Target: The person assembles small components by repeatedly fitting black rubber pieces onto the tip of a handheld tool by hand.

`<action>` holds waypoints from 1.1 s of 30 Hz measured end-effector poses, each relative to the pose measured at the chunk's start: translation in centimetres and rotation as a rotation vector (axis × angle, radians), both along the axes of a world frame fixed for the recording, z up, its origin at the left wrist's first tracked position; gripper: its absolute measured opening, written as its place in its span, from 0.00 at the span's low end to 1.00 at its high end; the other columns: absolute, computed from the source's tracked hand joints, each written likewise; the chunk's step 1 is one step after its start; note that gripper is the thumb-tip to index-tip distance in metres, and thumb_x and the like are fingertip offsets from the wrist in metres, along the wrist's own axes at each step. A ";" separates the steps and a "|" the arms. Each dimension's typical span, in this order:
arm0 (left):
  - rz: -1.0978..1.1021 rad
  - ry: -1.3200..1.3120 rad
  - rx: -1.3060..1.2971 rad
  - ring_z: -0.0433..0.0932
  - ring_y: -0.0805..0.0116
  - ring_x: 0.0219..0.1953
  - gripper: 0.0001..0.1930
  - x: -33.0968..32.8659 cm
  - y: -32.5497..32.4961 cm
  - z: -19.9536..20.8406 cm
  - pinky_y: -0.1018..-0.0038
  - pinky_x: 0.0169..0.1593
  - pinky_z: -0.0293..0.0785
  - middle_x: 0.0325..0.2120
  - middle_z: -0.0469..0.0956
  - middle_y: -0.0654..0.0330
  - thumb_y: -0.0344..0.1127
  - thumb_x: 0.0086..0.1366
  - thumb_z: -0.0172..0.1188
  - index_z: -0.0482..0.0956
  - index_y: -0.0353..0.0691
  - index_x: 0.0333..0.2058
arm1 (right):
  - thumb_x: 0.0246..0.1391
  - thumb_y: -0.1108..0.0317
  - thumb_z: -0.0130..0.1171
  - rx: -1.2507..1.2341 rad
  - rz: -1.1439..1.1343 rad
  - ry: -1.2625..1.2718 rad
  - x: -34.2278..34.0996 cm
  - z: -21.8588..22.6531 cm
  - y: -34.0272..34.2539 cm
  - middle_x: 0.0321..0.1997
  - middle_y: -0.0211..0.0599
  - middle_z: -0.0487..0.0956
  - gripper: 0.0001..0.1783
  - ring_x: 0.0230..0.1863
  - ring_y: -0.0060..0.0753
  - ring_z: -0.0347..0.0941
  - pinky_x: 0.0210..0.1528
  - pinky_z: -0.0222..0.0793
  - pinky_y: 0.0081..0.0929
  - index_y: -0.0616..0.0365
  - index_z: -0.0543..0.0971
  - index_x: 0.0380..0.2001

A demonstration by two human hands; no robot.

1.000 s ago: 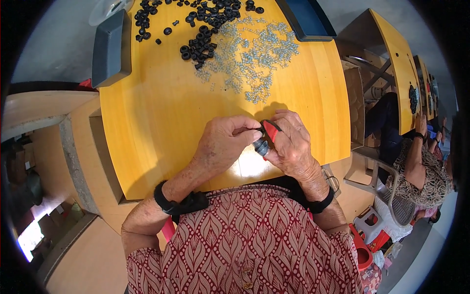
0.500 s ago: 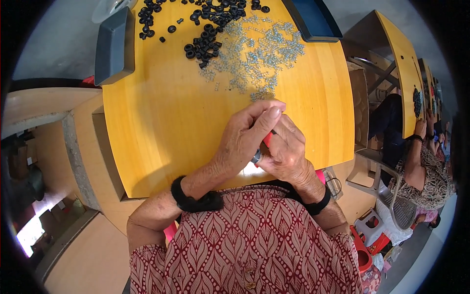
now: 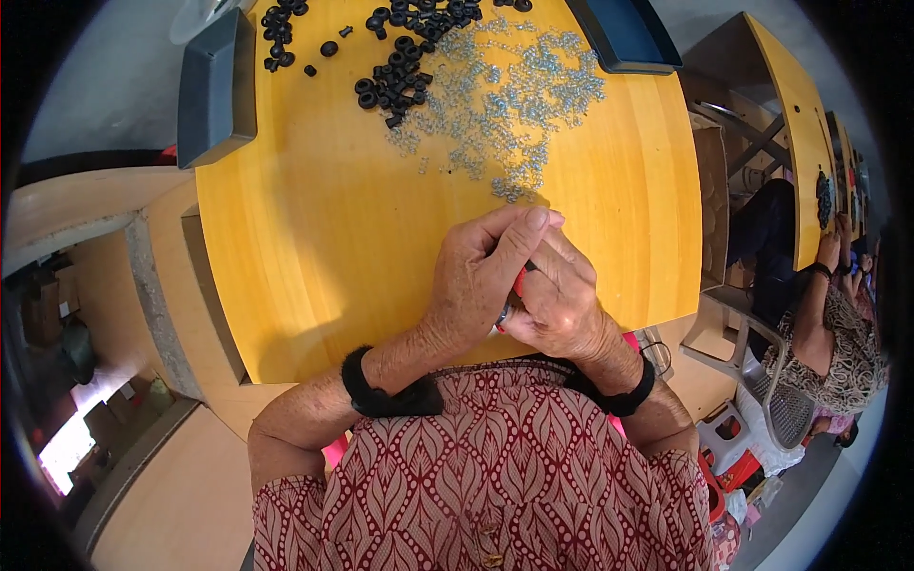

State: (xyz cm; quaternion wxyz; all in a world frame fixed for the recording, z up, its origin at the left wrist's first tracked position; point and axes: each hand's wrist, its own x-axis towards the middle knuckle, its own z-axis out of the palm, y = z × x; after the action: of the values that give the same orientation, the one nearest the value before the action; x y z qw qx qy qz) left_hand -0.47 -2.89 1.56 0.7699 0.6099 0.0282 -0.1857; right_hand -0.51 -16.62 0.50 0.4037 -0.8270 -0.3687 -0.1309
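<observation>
My left hand and my right hand are pressed together above the near part of the yellow table, just short of the small shiny pieces. The right hand is closed round a red and black tool; only a short bit of it shows, so its kind is hidden. The left thumb lies straight along the top, with the fingers closed beneath it; what they pinch, if anything, cannot be seen. Beyond the hands, black round rubber-like parts lie in a loose heap to the left of the shiny pieces.
A dark tray sits at the table's left edge, and another dark tray at the far right. To the right, a co-worker's arm reaches to a neighbouring table, with a metal chair close by.
Both hands stay pressed together in almost the same pose. The view has shifted slightly, and less of the red tool shows between the hands.
</observation>
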 end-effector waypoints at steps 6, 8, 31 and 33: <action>0.082 -0.007 -0.078 0.75 0.74 0.44 0.18 0.1 -0.4 -0.2 0.77 0.52 0.70 0.40 0.79 0.59 0.40 0.75 0.47 0.76 0.30 0.49 | 0.30 0.73 0.69 0.031 -0.054 -0.040 0.5 -0.1 -0.5 0.29 0.48 0.74 0.16 0.35 0.50 0.75 0.38 0.74 0.44 0.69 0.76 0.25; 0.163 0.000 -0.121 0.75 0.74 0.45 0.17 0.1 -0.2 -0.4 0.77 0.53 0.69 0.41 0.79 0.60 0.39 0.74 0.49 0.76 0.31 0.49 | 0.31 0.72 0.69 -0.015 -0.090 -0.083 1.1 0.6 -1.1 0.29 0.48 0.74 0.17 0.35 0.50 0.75 0.38 0.74 0.44 0.69 0.77 0.27; -0.036 0.049 0.045 0.77 0.79 0.35 0.12 -0.1 3.1 -0.6 0.81 0.40 0.75 0.33 0.82 0.62 0.32 0.65 0.63 0.80 0.30 0.42 | 0.34 0.64 0.70 -0.289 -0.153 -0.093 1.5 2.3 -1.7 0.27 0.40 0.70 0.16 0.32 0.44 0.71 0.40 0.69 0.40 0.62 0.75 0.22; -0.023 0.061 0.050 0.77 0.79 0.34 0.12 -0.1 3.1 -0.6 0.81 0.39 0.74 0.33 0.82 0.62 0.33 0.65 0.63 0.80 0.30 0.42 | 0.35 0.64 0.70 -0.305 -0.163 -0.078 1.6 2.5 -1.8 0.27 0.40 0.71 0.16 0.32 0.44 0.71 0.40 0.68 0.40 0.62 0.75 0.22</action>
State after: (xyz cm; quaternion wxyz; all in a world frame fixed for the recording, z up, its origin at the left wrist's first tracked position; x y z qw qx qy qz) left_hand -0.56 0.21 0.96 0.7509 0.6234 0.0490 -0.2123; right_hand 1.08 -18.42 2.96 0.2471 -0.9000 -0.3314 -0.1380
